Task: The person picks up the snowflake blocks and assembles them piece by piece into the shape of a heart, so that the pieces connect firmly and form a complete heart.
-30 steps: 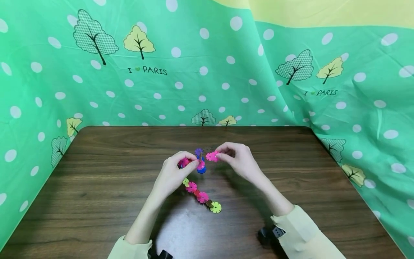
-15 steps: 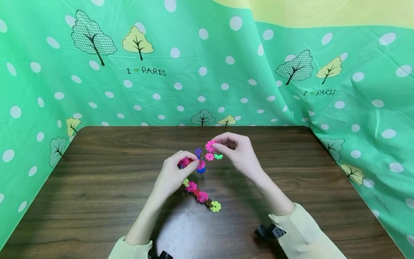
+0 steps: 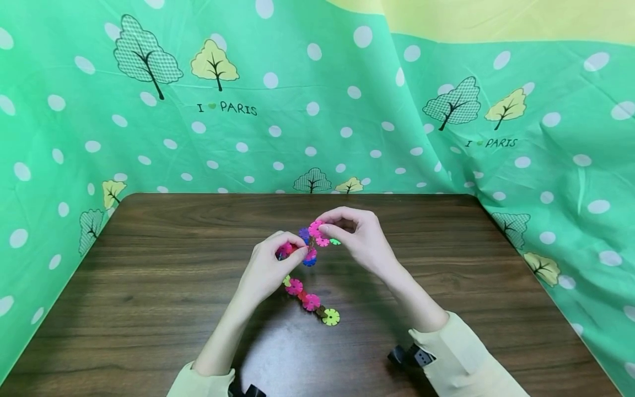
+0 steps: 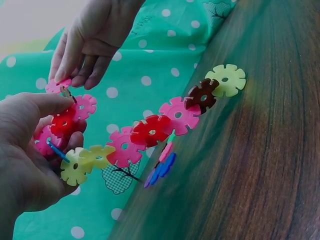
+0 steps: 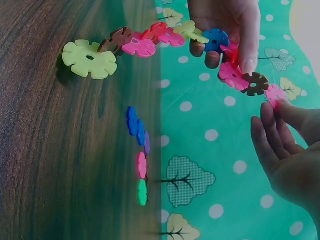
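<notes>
My left hand (image 3: 270,267) grips a chain of interlocking plastic snowflake discs (image 4: 125,146) near its upper end. The chain curves down from my fingers, through pink, red and yellow pieces, to a yellow-green disc (image 5: 90,59) low over the table. Sticking out past my left thumb is a brown disc (image 5: 257,84), the chain's upper end. Between right thumb and fingertips, my right hand (image 3: 364,240) pinches a pink snowflake disc (image 5: 275,92). In the right wrist view that pink disc overlaps the brown one's edge.
Loose discs lie behind the hands on the dark wooden table (image 3: 173,286): two blue (image 5: 132,121), a purple (image 5: 147,143), a pink (image 5: 142,165) and a green one (image 5: 143,192). A green dotted cloth (image 3: 278,110) hangs behind the table.
My right hand lifted the pink disc away from the loose ones, then brought it left to the chain's brown end. My left hand has stayed almost still.
</notes>
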Action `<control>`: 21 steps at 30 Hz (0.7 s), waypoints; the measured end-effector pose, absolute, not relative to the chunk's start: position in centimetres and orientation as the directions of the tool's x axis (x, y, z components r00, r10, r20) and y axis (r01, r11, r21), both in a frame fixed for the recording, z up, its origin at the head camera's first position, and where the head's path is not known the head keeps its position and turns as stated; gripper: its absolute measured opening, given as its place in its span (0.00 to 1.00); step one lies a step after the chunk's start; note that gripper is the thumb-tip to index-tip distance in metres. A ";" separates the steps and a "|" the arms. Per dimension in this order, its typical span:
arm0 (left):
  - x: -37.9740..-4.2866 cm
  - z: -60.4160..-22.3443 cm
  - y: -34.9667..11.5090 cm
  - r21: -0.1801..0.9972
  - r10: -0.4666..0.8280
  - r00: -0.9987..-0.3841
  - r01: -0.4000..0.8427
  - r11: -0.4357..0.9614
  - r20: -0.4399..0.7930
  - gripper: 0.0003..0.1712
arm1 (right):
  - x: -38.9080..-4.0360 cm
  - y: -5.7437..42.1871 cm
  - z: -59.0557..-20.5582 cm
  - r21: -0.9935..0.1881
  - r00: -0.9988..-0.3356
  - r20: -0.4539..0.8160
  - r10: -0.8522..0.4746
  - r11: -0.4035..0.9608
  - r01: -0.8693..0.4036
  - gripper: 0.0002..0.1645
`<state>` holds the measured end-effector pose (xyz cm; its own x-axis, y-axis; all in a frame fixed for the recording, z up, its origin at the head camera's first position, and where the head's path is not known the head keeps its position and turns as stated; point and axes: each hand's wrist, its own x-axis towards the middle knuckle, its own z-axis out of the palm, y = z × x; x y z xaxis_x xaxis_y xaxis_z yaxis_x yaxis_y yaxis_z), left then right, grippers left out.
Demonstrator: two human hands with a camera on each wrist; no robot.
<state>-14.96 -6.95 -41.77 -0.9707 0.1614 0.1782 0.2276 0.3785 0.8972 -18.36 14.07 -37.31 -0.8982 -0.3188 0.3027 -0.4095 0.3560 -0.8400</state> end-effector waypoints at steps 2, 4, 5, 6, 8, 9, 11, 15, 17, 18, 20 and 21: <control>-14.9 -41.8 -6.9 0.897 0.160 -0.971 0.226 0.380 0.177 0.05 | -18.3 14.1 -37.3 -0.834 -0.897 0.307 -0.319 0.364 -0.415 0.06; -14.9 -41.8 -6.8 0.897 0.158 -0.971 0.227 0.379 0.179 0.03 | -18.3 14.2 -37.3 -0.830 -0.896 0.309 -0.320 0.370 -0.418 0.06; -14.9 -41.8 -6.8 0.897 0.157 -0.971 0.230 0.378 0.183 0.03 | -18.3 14.2 -37.4 -0.828 -0.895 0.310 -0.321 0.372 -0.420 0.06; -14.9 -41.8 -6.8 0.896 0.157 -0.970 0.234 0.377 0.187 0.03 | -18.3 14.2 -37.4 -0.826 -0.894 0.312 -0.322 0.374 -0.422 0.06; -14.9 -41.8 -6.8 0.894 0.159 -0.967 0.246 0.375 0.200 0.03 | -18.3 14.2 -37.4 -0.823 -0.892 0.314 -0.326 0.375 -0.427 0.06; -14.9 -41.8 -6.8 0.892 0.161 -0.965 0.254 0.373 0.208 0.03 | -18.3 14.3 -37.4 -0.823 -0.891 0.314 -0.328 0.374 -0.428 0.06; -14.9 -41.8 -6.7 0.889 0.163 -0.961 0.269 0.370 0.223 0.03 | -18.3 14.2 -37.4 -0.822 -0.890 0.314 -0.331 0.374 -0.430 0.06; -14.9 -41.8 -6.7 0.892 0.155 -0.961 0.270 0.363 0.228 0.02 | -18.3 14.2 -37.5 -0.824 -0.890 0.308 -0.335 0.374 -0.426 0.06; -14.9 -41.9 -6.7 0.897 0.147 -0.965 0.256 0.360 0.216 0.07 | -18.2 14.3 -37.5 -0.826 -0.893 0.305 -0.332 0.374 -0.421 0.06; -14.9 -41.9 -6.7 0.901 0.144 -0.968 0.245 0.358 0.206 0.10 | -18.2 14.3 -37.5 -0.828 -0.894 0.304 -0.329 0.373 -0.419 0.06; -14.9 -41.9 -6.7 0.909 0.137 -0.973 0.221 0.354 0.183 0.16 | -18.1 14.3 -37.6 -0.830 -0.895 0.303 -0.329 0.370 -0.417 0.06; -14.9 -41.9 -6.7 0.911 0.137 -0.975 0.212 0.352 0.174 0.18 | -18.1 14.3 -37.6 -0.832 -0.894 0.302 -0.330 0.367 -0.417 0.06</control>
<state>-14.90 -6.71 -41.88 -0.9751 0.1375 0.1739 0.2123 0.3524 0.9115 -18.12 14.29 -37.60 -0.8942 -0.3302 0.3022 -0.4166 0.3670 -0.8317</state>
